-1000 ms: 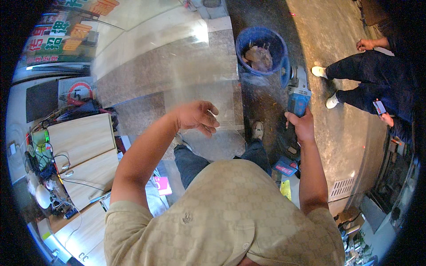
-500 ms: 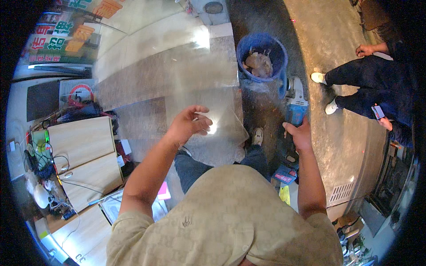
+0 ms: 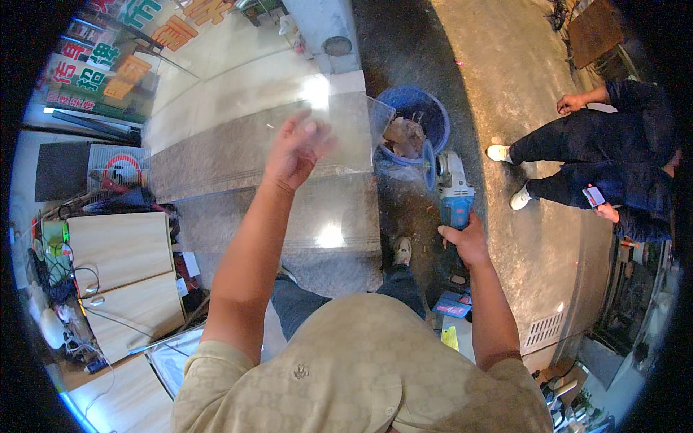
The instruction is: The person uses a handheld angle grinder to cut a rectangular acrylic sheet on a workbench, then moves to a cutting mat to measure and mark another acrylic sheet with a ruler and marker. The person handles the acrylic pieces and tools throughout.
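My right hand (image 3: pixel 468 239) is wrapped round the blue body of an angle grinder (image 3: pixel 456 206). Its grey head points away from me, with the round disc (image 3: pixel 429 166) at its left side, close to a blue bucket (image 3: pixel 442 133). My left hand (image 3: pixel 292 155) is raised over the brownish-grey panels on the left, its fingers loosely bent, apart and partly blurred. I see nothing held in it; whether it touches the surface below I cannot tell. Inside the bucket lies a crumpled pale brown bundle (image 3: pixel 404 137).
At the right a person (image 3: pixel 599 137) in dark clothes stands holding a small device (image 3: pixel 593 195). Light wood cabinets (image 3: pixel 119 249) with cables stand at the left. A blue and red box (image 3: pixel 453 304) lies near my right leg. Coloured signs (image 3: pixel 94 61) hang at the upper left.
My left hand has moved away from me, farther over the panels. The grinder in my right hand sits slightly farther left and lower in view, and the whole view has shifted.
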Tool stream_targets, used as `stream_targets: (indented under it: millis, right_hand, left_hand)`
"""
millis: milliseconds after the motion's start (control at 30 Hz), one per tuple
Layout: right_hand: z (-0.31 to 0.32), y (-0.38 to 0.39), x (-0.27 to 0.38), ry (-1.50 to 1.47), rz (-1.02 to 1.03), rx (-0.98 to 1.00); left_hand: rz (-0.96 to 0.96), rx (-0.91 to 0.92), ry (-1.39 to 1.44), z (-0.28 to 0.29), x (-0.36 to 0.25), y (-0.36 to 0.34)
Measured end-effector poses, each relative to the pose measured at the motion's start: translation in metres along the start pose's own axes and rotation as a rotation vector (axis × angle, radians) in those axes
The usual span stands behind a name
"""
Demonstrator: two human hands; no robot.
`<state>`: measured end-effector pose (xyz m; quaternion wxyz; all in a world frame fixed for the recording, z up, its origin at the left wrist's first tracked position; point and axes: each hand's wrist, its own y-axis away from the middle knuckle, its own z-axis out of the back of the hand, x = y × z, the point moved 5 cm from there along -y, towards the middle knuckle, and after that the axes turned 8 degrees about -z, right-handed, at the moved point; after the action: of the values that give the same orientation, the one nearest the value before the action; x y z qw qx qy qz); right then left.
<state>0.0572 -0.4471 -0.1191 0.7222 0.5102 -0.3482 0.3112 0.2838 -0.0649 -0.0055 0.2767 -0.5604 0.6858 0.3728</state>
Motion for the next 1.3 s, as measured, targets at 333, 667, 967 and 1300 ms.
stream_targets:
  millis: [333,667,967,1300]
  right_hand:
    - [0.011,0.011,0.016,-0.056,-0.150,0.025]
    - [0.003,0.002,0.019,-0.027,-0.189,0.041]
    - [0.000,-0.002,0.024,0.005,-0.111,0.052]
    - [-0.004,0.008,0.038,-0.074,-0.173,0.091]
  left_hand:
    - [0.078,-0.117,-0.217,-0.004,0.024,0.001]
    - [0.243,-0.032,-0.359,-0.070,0.076,0.006]
    - [0.267,-0.020,-0.369,-0.079,0.087,0.011]
    - [0.282,-0.012,-0.355,-0.078,0.097,0.021]
